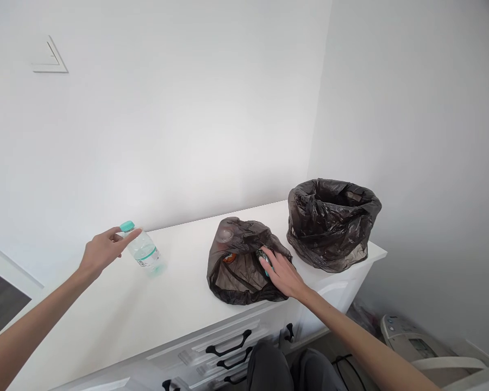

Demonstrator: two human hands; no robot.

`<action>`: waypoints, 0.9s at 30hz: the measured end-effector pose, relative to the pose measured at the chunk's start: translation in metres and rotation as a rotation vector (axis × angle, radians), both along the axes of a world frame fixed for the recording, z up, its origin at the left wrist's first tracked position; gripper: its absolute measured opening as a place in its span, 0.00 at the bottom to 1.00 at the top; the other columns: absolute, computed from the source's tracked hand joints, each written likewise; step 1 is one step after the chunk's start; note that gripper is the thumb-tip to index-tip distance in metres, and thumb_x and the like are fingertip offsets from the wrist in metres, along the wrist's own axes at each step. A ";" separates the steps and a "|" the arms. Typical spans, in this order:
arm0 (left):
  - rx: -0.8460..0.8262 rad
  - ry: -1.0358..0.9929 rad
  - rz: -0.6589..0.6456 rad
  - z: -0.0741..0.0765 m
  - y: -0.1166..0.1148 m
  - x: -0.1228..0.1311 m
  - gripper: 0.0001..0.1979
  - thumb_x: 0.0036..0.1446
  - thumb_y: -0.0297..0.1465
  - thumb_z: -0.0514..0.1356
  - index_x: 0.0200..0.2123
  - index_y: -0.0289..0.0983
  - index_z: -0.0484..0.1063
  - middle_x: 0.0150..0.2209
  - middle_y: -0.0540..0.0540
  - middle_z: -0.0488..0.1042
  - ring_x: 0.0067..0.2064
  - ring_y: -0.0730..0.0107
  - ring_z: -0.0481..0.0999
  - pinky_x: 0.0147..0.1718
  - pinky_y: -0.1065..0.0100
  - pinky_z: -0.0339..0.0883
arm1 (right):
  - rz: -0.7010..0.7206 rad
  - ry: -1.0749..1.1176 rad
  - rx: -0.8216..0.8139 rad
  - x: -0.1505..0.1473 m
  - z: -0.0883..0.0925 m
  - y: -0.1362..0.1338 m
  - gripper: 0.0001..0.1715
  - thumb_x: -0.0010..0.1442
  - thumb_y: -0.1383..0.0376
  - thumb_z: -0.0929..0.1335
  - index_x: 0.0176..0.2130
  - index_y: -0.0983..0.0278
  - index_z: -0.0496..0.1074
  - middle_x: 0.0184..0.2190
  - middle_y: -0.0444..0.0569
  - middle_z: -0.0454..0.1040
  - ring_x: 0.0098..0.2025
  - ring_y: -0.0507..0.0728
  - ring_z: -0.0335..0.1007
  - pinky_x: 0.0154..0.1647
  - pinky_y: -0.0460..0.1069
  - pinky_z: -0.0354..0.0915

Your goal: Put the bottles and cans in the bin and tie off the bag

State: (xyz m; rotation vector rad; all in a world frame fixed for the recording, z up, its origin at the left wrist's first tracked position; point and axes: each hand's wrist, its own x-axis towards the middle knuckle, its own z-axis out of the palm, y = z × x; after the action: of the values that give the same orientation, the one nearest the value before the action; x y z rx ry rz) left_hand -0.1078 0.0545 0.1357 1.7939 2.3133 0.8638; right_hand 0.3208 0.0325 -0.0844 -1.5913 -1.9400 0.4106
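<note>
The clear bottle (145, 253) tilts over the left part of the white cabinet top (179, 296), and your left hand (101, 250) has thumb and fingers pinched around its neck, just below the green cap (127, 225). Hold it there lightly, since thin plastic would likely buckle if squeezed. Your right hand (286, 276) reaches into the mouth of the crumpled dark bag (238, 297), fingers curled over a dark-and-green item (264, 262); spread that rim well clear of your knuckles, as the flimsy film could snag. Just beside it stands a second dark bag (332, 239), mouth upward. You cannot tell whether your right fingers grip that item or only touch it, whether the bottle's base meets the surface, or what the upright bag holds.
</note>
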 end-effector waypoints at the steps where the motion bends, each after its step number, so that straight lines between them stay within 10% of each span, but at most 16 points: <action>1: 0.005 0.011 0.001 0.000 0.001 -0.001 0.23 0.54 0.56 0.61 0.33 0.42 0.70 0.28 0.51 0.74 0.32 0.62 0.75 0.31 0.66 0.65 | -0.002 -0.003 0.007 0.000 -0.001 0.000 0.35 0.74 0.43 0.51 0.71 0.51 0.56 0.59 0.54 0.72 0.61 0.65 0.69 0.59 0.57 0.64; 22: -0.016 0.050 0.096 0.010 -0.018 -0.003 0.36 0.50 0.62 0.60 0.50 0.40 0.67 0.32 0.51 0.76 0.34 0.57 0.77 0.31 0.65 0.67 | 0.038 0.127 0.075 0.003 -0.004 0.001 0.34 0.75 0.45 0.51 0.71 0.50 0.60 0.65 0.51 0.68 0.67 0.63 0.64 0.67 0.61 0.60; 27: 0.165 0.199 0.193 0.007 -0.027 -0.001 0.42 0.52 0.61 0.59 0.58 0.36 0.56 0.49 0.38 0.72 0.41 0.54 0.76 0.29 0.64 0.65 | 0.049 0.259 0.032 0.006 -0.003 0.001 0.36 0.75 0.45 0.50 0.72 0.54 0.58 0.66 0.50 0.69 0.69 0.62 0.61 0.70 0.61 0.57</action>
State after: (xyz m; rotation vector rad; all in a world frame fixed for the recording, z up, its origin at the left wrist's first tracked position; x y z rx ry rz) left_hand -0.1091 0.0276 0.1423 1.8169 2.6474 0.9697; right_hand 0.3271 0.0335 -0.0871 -1.3974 -1.7806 0.5730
